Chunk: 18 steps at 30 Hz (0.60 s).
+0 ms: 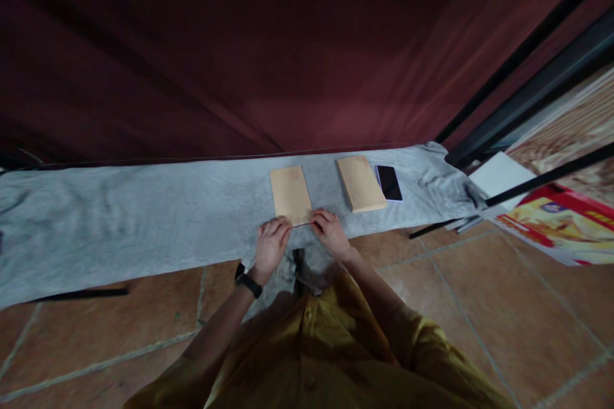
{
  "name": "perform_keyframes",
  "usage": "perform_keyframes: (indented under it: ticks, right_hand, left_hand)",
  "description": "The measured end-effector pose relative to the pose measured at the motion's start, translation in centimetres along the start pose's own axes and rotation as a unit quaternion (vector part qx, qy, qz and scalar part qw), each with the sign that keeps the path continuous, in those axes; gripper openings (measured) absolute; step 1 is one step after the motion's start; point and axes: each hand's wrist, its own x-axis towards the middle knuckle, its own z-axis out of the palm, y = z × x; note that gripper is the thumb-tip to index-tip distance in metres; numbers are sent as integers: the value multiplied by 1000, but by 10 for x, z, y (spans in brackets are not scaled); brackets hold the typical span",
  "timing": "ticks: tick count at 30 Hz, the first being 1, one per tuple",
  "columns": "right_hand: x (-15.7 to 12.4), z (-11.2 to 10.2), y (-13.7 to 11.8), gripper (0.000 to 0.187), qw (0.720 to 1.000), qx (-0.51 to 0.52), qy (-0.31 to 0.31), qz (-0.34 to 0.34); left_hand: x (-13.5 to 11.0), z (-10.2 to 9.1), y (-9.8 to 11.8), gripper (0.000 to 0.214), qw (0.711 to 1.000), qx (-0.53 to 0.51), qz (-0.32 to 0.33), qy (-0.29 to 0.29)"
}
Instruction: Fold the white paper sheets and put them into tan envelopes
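Note:
A tan kraft-paper envelope (pixel 290 192) lies flat on the grey cloth, with its near short edge towards me. My left hand (pixel 271 241), a dark watch on its wrist, has its fingers pressed together at the envelope's near left corner. At the near right corner my right hand (pixel 329 231) pinches the same edge. A thin pale strip shows along that edge between the hands. To the right is a thick stack of matching envelopes (pixel 361 183), slightly turned. Both thumbs are partly hidden.
A dark-screened phone (pixel 389 183) lies beside the stack. The narrow bench under the grey cloth (pixel 144 223) runs left to right against a dark red curtain (pixel 297 64). Black metal bars (pixel 522 83) and a red-and-yellow box (pixel 561 223) stand at the right.

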Motion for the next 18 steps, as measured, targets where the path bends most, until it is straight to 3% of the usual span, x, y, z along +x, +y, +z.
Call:
perform_keyframes:
  ticks: [10, 18]
  right_hand:
    - [2, 2, -1, 15, 1000, -5, 14, 18]
    - [9, 5, -3, 14, 998, -53, 11, 35]
  left_hand:
    - [1, 2, -1, 27, 1000, -3, -1, 4]
    - [13, 0, 5, 26, 997, 67, -42, -1]
